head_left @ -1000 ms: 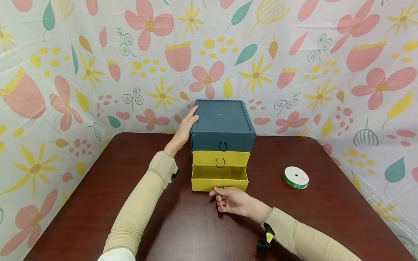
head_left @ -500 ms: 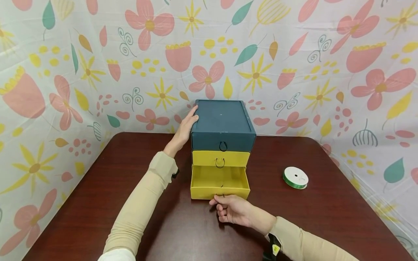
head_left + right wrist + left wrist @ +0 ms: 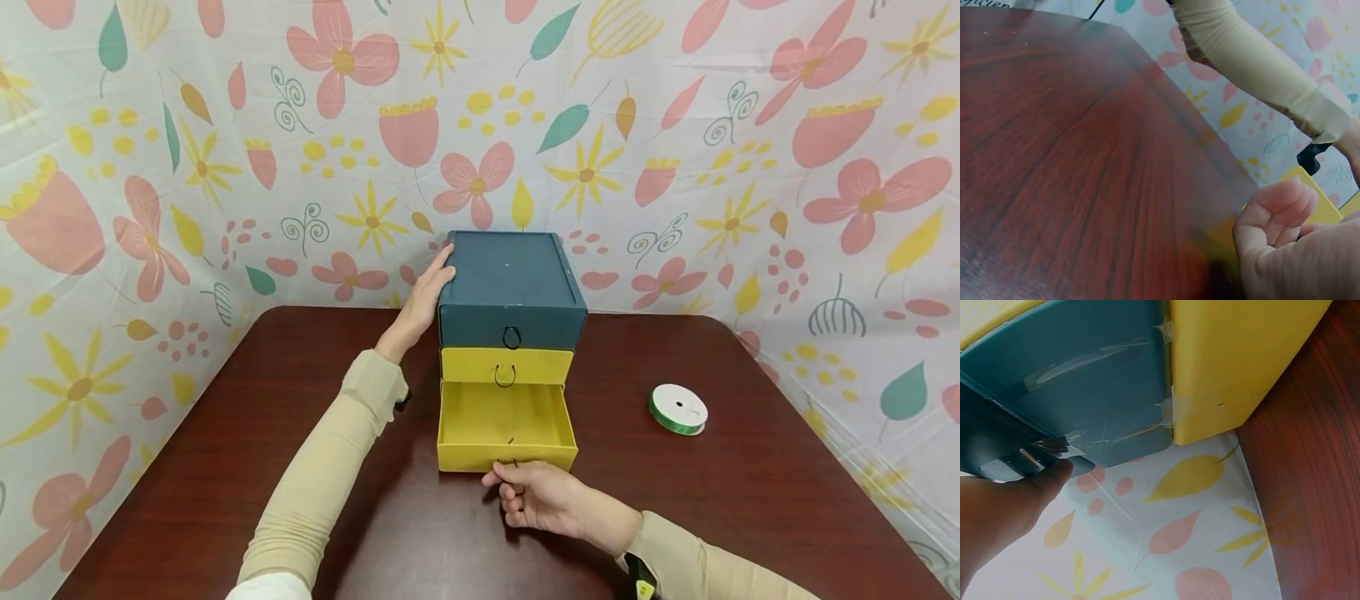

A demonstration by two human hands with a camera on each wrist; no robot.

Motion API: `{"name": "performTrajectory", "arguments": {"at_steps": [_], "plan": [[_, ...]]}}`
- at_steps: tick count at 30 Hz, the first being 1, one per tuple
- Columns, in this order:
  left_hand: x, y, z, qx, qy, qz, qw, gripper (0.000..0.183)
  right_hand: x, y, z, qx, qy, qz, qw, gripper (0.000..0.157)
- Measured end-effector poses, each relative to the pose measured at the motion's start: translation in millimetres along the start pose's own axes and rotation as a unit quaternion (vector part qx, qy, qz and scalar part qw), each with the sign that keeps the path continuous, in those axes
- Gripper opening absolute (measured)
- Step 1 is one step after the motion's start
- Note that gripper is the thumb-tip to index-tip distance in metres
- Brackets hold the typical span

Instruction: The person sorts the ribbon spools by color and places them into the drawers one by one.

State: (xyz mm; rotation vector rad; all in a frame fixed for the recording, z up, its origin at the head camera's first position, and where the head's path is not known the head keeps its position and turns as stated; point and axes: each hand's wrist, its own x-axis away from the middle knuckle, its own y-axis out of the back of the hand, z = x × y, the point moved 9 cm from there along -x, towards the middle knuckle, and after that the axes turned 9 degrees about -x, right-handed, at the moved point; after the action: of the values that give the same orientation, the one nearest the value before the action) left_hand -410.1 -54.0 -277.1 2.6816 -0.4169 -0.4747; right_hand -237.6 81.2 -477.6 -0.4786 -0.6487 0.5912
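A small drawer cabinet (image 3: 510, 267) with a dark blue top section stands at the middle back of the table. Its yellow bottom drawer (image 3: 495, 417) is pulled well out, and only a small dark bit of cord shows inside. My right hand (image 3: 543, 498) pinches the thin dark pull loop at that drawer's front, thumb and fingertips right at the panel. The left hand (image 3: 420, 304) rests along the upper left side of the cabinet, fingers extended over its edge. In the left wrist view, the left thumb (image 3: 1054, 481) lies against the taped blue side.
The yellow middle drawer (image 3: 480, 365) and the blue top drawer (image 3: 480, 325) are closed, each with a dark ring pull. A white spool of green ribbon (image 3: 678, 408) lies to the right on the dark wooden table (image 3: 360, 533). Flower-printed cloth (image 3: 637, 100) hangs behind.
The bottom drawer has slid further out toward me, drawn by my right hand, so more of its inside shows. My left hand has stayed in place on the cabinet.
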Motion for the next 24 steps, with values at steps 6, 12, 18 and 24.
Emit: {"name": "performTrajectory", "arguments": {"at_steps": [6, 12, 18, 24], "plan": [[0.2, -0.1, 1.8, -0.002, 0.006, -0.003, 1.0, 0.056, 2, -0.4, -5, 0.003, 0.002, 0.002, 1.0, 0.029], [-0.3, -0.3, 2.4, 0.002, 0.009, -0.003, 1.0, 0.056, 3, 0.6, -8, 0.002, 0.003, 0.003, 1.0, 0.029], [-0.4, -0.6, 2.2, 0.003, 0.001, 0.001, 1.0, 0.056, 4, -1.3, -9, 0.001, -0.005, 0.002, 1.0, 0.03], [-0.8, -0.7, 1.3, 0.008, -0.006, 0.004, 0.9999, 0.056, 20, -17.1, -9, 0.067, -0.026, -0.011, 0.997, 0.033]]}}
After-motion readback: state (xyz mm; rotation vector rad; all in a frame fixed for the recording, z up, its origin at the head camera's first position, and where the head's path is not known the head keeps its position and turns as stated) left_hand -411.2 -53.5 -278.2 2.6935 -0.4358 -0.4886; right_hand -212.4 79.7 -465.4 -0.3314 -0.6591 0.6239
